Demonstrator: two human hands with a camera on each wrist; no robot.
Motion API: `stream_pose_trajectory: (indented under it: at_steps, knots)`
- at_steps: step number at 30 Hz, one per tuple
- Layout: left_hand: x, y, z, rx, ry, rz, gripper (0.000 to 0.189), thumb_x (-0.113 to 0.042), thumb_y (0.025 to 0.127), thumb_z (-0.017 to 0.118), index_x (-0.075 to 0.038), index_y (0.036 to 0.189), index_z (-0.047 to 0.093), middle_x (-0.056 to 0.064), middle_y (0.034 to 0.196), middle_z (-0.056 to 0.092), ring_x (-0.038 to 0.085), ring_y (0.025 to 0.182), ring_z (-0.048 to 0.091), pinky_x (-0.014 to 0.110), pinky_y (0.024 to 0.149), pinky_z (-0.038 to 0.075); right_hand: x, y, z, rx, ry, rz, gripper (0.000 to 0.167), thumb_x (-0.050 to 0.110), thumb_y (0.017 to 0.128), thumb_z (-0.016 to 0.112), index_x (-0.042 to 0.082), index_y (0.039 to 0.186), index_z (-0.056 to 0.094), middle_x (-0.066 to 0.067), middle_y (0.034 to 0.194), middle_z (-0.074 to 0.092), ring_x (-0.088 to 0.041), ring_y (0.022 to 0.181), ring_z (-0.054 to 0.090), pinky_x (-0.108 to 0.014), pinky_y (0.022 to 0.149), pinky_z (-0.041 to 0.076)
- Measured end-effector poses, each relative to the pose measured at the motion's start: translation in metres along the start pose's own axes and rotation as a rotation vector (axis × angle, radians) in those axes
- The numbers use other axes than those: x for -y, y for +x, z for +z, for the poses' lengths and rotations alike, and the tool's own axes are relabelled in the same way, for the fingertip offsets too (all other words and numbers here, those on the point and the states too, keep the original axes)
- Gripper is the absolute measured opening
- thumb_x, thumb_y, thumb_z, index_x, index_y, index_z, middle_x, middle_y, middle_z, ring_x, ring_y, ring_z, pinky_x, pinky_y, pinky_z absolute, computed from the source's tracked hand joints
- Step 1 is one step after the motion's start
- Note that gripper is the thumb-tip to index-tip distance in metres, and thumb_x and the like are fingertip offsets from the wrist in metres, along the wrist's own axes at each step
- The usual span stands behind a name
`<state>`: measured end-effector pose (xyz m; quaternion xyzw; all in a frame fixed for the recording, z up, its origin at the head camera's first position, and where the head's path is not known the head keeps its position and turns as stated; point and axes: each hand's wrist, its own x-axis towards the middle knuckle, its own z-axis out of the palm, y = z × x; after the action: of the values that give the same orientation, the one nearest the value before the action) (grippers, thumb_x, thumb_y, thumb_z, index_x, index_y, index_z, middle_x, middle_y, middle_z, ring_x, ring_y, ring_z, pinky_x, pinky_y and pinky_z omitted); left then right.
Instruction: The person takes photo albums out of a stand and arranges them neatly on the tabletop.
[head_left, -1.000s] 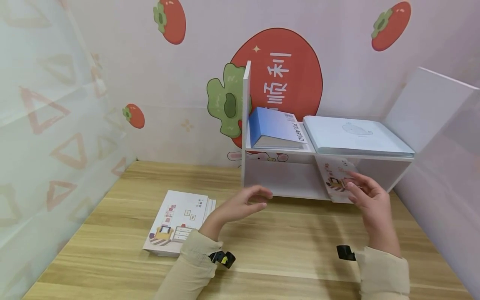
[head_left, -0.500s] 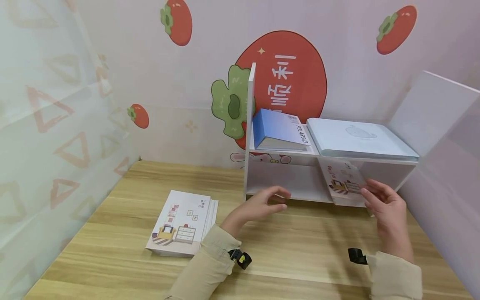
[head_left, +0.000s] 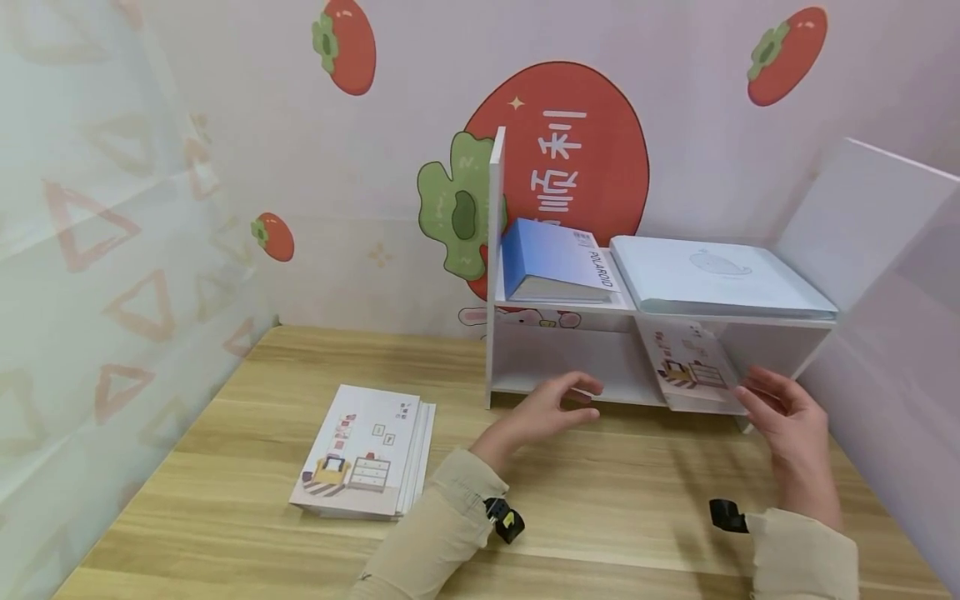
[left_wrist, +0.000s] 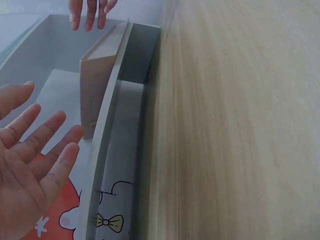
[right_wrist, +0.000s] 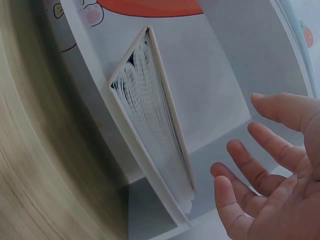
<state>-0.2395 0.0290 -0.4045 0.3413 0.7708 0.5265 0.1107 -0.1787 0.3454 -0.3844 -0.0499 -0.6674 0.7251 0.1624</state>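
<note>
A photo album (head_left: pixel 688 360) with a printed room scene on its cover lies in the lower right part of the white shelf (head_left: pixel 570 392). In the right wrist view, the stacked page edges of that album (right_wrist: pixel 150 105) face the camera. My right hand (head_left: pixel 789 417) hovers just off the album's near right corner, its fingers loosely bent around nothing. Left of the album, in front of the lower shelf board, my left hand (head_left: pixel 553 410) hangs in the air with relaxed, spread fingers. Both palms appear bare in the wrist views.
A stack of similar white albums (head_left: pixel 360 450) lies on the wooden table (head_left: pixel 225 467) at left. On the upper shelf sit a blue POLAROID album (head_left: pixel 558 254) and a pale blue whale album (head_left: pixel 720 271). The shelf's tall side panels rise at both ends.
My right hand has come off the album's cover and pulled away to the right and nearer. My left hand has drifted right along the shelf front. The album stays on the lower shelf.
</note>
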Motion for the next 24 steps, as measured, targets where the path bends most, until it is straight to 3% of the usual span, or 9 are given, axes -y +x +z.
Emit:
stream_pose_trajectory:
  at_steps: [7, 13, 16, 20, 24]
  knots:
    - [0.002, 0.014, 0.012, -0.008, -0.005, -0.001, 0.043, -0.014, 0.096, 0.066, -0.002, 0.135, 0.054, 0.013, 0.137, 0.060, 0.027, 0.125, 0.061, 0.027, 0.099, 0.052, -0.005, 0.003, -0.010, 0.022, -0.123, -0.008, 0.036, 0.005, 0.090, 0.071, 0.028, 0.118, 0.065, 0.027, 0.102, 0.062, 0.011, 0.094, 0.057, -0.002, 0.073, 0.045]
    - [0.000, 0.024, 0.021, -0.019, 0.006, -0.006, 0.046, -0.015, 0.095, 0.067, -0.003, 0.137, 0.053, 0.012, 0.138, 0.059, 0.025, 0.125, 0.060, 0.032, 0.101, 0.052, -0.013, 0.007, -0.020, 0.043, -0.395, 0.030, 0.044, 0.020, 0.093, 0.071, 0.032, 0.132, 0.056, 0.034, 0.108, 0.051, 0.013, 0.099, 0.048, -0.001, 0.074, 0.040]
    - [-0.001, 0.028, 0.026, -0.022, 0.020, -0.007, 0.048, -0.015, 0.095, 0.068, -0.004, 0.139, 0.051, 0.012, 0.140, 0.058, 0.024, 0.126, 0.059, 0.032, 0.102, 0.052, -0.018, 0.010, -0.024, 0.061, -0.499, 0.044, 0.055, 0.028, 0.094, 0.069, 0.026, 0.145, 0.048, 0.033, 0.115, 0.047, 0.012, 0.105, 0.044, -0.001, 0.076, 0.039]
    - [-0.003, 0.033, 0.033, -0.014, 0.032, -0.012, 0.051, -0.016, 0.095, 0.068, -0.004, 0.141, 0.049, 0.012, 0.141, 0.057, 0.022, 0.126, 0.059, 0.031, 0.101, 0.052, -0.024, 0.012, -0.028, 0.072, -0.551, 0.055, 0.066, 0.032, 0.095, 0.068, 0.018, 0.153, 0.039, 0.030, 0.121, 0.044, 0.011, 0.112, 0.042, -0.001, 0.076, 0.038]
    - [-0.005, 0.037, 0.039, -0.014, 0.026, -0.024, 0.054, -0.016, 0.095, 0.068, -0.006, 0.143, 0.048, 0.010, 0.142, 0.056, 0.021, 0.126, 0.059, 0.031, 0.101, 0.052, -0.027, 0.012, -0.028, 0.073, -0.569, 0.039, 0.064, 0.030, 0.095, 0.068, 0.014, 0.151, 0.042, 0.031, 0.115, 0.044, 0.013, 0.105, 0.044, -0.001, 0.076, 0.039]
